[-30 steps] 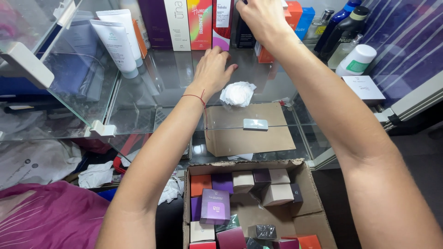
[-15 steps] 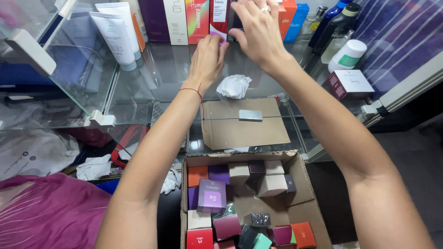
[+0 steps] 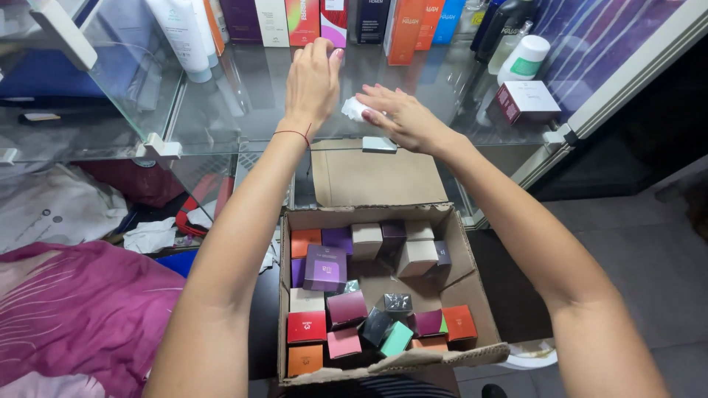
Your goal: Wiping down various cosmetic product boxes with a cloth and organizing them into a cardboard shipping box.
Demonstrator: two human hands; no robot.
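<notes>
Looks like the shelf-wiping part of stocking. The right hand lies flat, fingers spread, pressing on a crumpled white cloth that sits on the glass shelf. The left hand is up with fingers straight and loose, gripping nothing, just short of the row of tall coloured cartons at the back. Below sits an open brown cardboard box full of small coloured cubes. I'd guess sweeping the cloth without bumping that row takes care.
</notes>
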